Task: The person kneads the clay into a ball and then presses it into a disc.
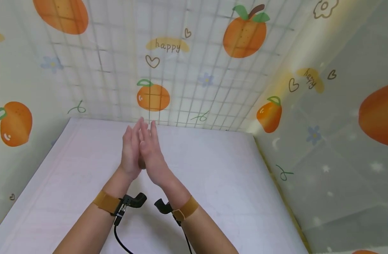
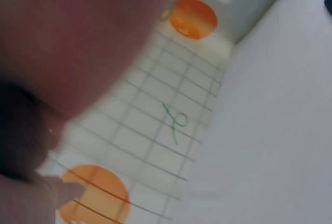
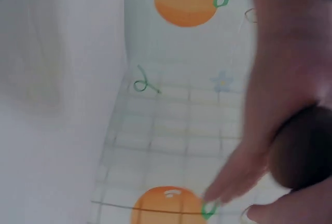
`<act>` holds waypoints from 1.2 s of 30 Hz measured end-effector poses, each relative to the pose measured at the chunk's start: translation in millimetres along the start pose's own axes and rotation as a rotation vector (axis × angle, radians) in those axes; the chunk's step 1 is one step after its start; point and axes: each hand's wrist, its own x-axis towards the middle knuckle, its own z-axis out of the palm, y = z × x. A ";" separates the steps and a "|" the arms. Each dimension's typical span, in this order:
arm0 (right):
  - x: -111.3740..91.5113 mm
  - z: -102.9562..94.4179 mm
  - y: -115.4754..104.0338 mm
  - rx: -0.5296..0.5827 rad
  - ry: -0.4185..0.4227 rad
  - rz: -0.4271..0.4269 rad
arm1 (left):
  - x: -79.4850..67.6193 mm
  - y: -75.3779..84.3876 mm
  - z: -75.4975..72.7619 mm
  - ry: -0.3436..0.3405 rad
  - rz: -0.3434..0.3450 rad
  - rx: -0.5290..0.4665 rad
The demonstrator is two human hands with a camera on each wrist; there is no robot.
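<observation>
My left hand [image 1: 130,155] and right hand [image 1: 153,158] stand palm to palm above the white surface, their fingers nearly straight and pointing away. Pressed between the palms is a dark brown, rounded lump [image 1: 142,163]; its lower end shows near the heels of the hands. In the right wrist view this lump [image 3: 306,149] looks smooth and ball-like, cut off by the frame's edge. Blurred at the left edge of the left wrist view, the lump [image 2: 21,130] sits between the two hands. Its material cannot be told.
A white-covered table [image 1: 213,197] lies under the hands. Around it hang pale curtains [image 1: 194,63] printed with oranges and the word "happy", with a grid behind the far one. Each wrist wears a brown strap [image 1: 107,201] with a small black camera and cable.
</observation>
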 end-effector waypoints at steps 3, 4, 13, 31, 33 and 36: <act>-2.0 -0.3 -9.0 -0.081 0.014 -0.031 | -0.8 -6.7 0.8 -0.022 -0.056 -0.031; -1.0 -1.5 -10.8 -0.107 0.021 -0.040 | -1.6 -9.3 1.9 -0.035 -0.062 -0.032; 20.4 -19.7 8.3 -0.020 0.075 0.043 | -5.9 -7.3 11.8 -0.102 0.018 0.027; 9.5 -17.2 2.2 0.033 0.007 -0.004 | -9.6 -11.8 14.0 -0.058 -0.013 0.096; 12.0 -20.1 8.9 0.061 0.010 0.024 | -10.1 -8.4 16.3 -0.074 0.016 0.129; 11.1 -17.6 21.9 0.077 0.003 0.045 | -9.3 -1.9 15.7 -0.062 0.041 0.164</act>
